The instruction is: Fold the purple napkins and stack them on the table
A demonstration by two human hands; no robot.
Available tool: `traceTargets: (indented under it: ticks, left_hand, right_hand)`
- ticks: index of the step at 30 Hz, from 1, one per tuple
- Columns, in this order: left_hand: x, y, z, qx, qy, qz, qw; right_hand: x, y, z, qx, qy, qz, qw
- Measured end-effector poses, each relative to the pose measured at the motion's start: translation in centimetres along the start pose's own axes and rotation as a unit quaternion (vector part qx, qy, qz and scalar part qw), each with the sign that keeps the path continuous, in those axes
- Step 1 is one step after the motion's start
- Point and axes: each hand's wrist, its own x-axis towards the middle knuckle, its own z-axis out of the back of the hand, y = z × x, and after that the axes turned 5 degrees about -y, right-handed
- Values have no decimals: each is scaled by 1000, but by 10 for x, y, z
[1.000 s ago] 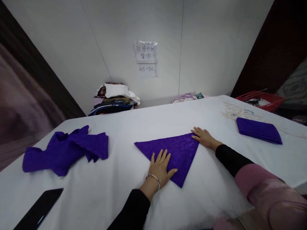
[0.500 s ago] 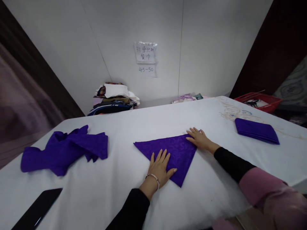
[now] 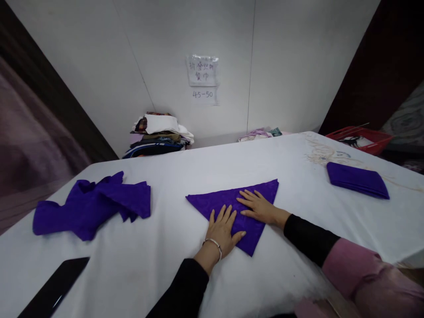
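Observation:
A purple cloth napkin (image 3: 253, 236), folded into a triangle, lies flat on the white-covered table (image 3: 159, 274). Its long edge faces away from me and one corner points toward me. My left hand (image 3: 221, 232) rests open on its left side, fingers spread; a bracelet circles that wrist. Open as well, my right hand (image 3: 260, 207) lies flat over the middle and right of the cloth. The napkin's right corner shows beyond my fingers, uncovered. Both hands touch the fabric and neither grips it.
A rumpled heap of purple cloths (image 3: 92, 205) lies at left, with a black phone-like slab (image 3: 54, 287) nearer me. Folded purple cloth (image 3: 357, 180) sits at right. Behind are stacked clothes (image 3: 160, 134), a red basket (image 3: 374, 143) and a handwritten wall sign (image 3: 203, 73).
My right hand has slid left and inward from the napkin's right corner onto its middle, leaving that corner uncovered. My left hand stays in place on the cloth.

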Motion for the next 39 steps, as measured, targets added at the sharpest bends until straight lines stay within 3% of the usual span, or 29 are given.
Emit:
traceTargets:
  ticks: [14, 18, 24, 27, 32, 39]
  left_hand:
    - [-1, 3, -2, 0, -7, -1, 1000]
    - [0, 3, -2, 3, -9, -1, 1000]
    - [1, 1, 0, 2, -6, -2, 1000]
    - [1, 1, -1, 6, -4, -1, 1000]
    - [0, 1, -1, 4, -4, -1, 1000]
    - [0, 0, 1, 2, -7, -2, 1000]
  right_hand:
    - [6, -74, 6, -89, -44, -140, 985]
    - [6, -61, 4, -95, -51, -144, 984]
    - [7, -5, -4, -27, -22, -27, 999]
    - [8, 11, -7, -15, -15, 13, 1000]
    - [8, 3, -3, -6, -3, 23, 1000]
    - [11, -25, 3, -34, -20, -32, 999]
